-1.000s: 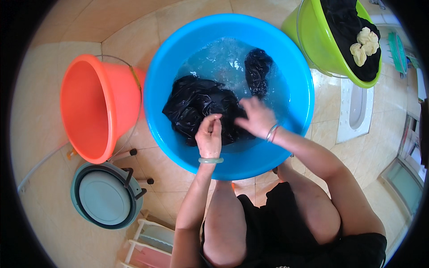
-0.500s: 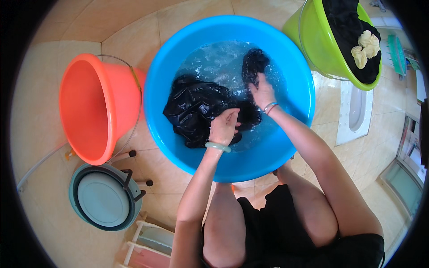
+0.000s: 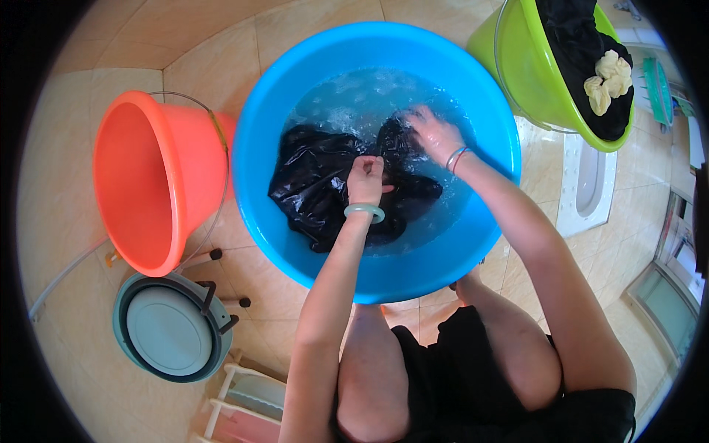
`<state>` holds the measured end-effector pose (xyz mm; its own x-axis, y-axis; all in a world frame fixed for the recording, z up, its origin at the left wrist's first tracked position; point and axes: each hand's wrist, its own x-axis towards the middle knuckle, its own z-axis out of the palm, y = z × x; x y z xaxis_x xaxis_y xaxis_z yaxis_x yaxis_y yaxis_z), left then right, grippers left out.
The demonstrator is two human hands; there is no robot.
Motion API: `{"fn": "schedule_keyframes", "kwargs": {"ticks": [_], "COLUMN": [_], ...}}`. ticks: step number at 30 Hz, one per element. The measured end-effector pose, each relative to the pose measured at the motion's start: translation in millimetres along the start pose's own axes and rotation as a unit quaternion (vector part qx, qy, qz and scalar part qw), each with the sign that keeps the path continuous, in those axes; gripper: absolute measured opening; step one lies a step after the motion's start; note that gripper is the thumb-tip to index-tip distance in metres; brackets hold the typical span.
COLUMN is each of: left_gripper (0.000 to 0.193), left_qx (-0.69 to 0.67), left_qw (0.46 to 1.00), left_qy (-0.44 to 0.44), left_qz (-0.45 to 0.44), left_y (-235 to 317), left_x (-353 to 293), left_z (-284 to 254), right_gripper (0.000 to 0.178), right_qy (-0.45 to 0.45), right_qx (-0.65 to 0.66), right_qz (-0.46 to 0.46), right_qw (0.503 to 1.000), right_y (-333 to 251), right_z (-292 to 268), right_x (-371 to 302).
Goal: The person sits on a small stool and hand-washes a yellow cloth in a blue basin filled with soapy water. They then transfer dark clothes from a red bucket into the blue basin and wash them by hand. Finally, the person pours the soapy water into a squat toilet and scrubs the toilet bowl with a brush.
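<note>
Parts of the black cloth (image 3: 310, 184), lying in the blue basin (image 3: 258, 111), were obscured by cloudy water (image 3: 354, 85) and the hands; the upper edge cropped the green bucket (image 3: 509, 66). The left hand (image 3: 365, 183) curled its fingers narrowly over the cloth; whether they pinched it could not be told. The right hand (image 3: 437, 139), slightly blurred, slanted inward, fingers loosely spread at the cloth's upper fold.
</note>
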<state>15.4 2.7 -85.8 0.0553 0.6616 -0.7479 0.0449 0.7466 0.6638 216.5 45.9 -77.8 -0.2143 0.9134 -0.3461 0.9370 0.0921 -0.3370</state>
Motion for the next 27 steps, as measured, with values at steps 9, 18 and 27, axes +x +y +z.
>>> {"fn": "schedule_keyframes", "kwargs": {"ticks": [9,18,27], "left_gripper": [0.066,0.049,0.057], "left_qx": [-0.469,-0.504,-0.369], "left_qw": [0.854,0.836,0.924], "left_qy": [-0.204,-0.200,0.004], "left_qz": [-0.093,-0.083,-0.103], "left_y": [27.7,-13.9,38.6], "left_x": [-10.5,-0.9,-15.8], "left_z": [7.4,1.7,-1.7], "right_gripper": [0.017,0.018,0.030], "right_qy": [0.118,0.224,0.146], "right_qx": [0.272,0.196,0.235], "right_qz": [-0.093,-0.230,0.189], "right_qw": [0.951,0.927,0.942], "right_y": [-133.4,-151.5,-15.2], "right_z": [-33.3,-16.3,38.7], "right_x": [-68.6,-30.5,4.9]}}
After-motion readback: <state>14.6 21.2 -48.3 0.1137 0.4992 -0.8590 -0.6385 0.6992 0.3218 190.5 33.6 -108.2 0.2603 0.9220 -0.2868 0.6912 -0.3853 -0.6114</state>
